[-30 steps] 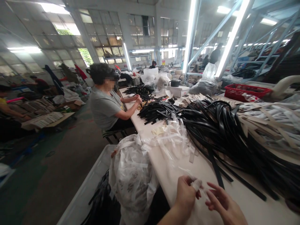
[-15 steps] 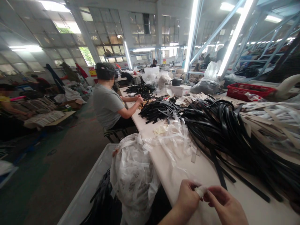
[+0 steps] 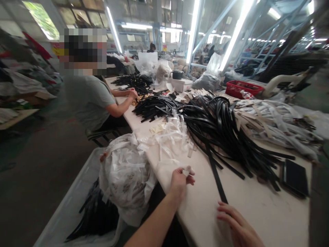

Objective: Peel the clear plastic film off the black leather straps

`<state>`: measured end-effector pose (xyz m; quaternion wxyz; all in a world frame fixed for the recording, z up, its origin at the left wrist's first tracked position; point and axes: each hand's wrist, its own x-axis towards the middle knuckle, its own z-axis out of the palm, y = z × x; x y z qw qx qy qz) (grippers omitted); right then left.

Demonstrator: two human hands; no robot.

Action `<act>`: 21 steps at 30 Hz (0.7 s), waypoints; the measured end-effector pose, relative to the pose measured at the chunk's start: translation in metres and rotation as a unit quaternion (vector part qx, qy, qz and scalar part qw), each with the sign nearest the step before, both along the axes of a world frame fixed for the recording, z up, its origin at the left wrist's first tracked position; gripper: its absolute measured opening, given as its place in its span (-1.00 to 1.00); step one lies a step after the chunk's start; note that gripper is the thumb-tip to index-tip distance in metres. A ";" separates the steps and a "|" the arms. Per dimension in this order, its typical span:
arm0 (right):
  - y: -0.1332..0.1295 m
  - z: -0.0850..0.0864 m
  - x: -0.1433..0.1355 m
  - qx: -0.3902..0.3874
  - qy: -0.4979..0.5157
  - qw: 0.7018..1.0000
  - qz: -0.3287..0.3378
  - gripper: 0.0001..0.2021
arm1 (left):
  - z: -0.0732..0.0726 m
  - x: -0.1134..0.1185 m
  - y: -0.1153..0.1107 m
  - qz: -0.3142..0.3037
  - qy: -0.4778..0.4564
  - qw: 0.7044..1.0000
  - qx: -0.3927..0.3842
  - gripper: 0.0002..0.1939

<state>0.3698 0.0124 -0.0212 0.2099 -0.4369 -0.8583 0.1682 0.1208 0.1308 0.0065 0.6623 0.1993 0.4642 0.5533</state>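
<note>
Near the strap heap (image 3: 222, 118), the right hand (image 3: 238, 221) lay at a black strip (image 3: 215, 175) — likely light, pliant, best pinched endwise; the left hand (image 3: 179, 182) curled by whitish material (image 3: 189, 170) — both grips unclear.

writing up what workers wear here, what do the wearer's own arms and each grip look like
Both are human hands with no glove. The left forearm shows no sleeve, watch or bracelet. Left grip: something whitish at the fingertips, perhaps a finger covering; I cannot tell. Right grip: no covering visible. Blur hides smaller details.
</note>
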 end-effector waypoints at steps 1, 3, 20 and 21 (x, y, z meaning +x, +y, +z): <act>-0.001 0.002 0.007 0.002 -0.026 1.000 -0.006 -0.41 | 0.001 -0.003 0.002 -0.013 -0.009 1.000 0.000 -0.55; -0.004 0.004 0.020 0.000 -0.067 0.997 -0.032 -0.33 | 0.003 -0.008 0.003 -0.038 -0.022 0.999 0.001 -0.60; 0.014 0.066 -0.028 -0.030 0.027 0.999 -0.003 -0.81 | 0.000 -0.008 0.005 -0.057 -0.048 0.997 0.007 -0.63; 0.014 0.071 -0.040 -0.071 0.076 0.993 -0.051 -0.77 | 0.000 -0.010 0.004 -0.063 -0.053 0.997 0.012 -0.63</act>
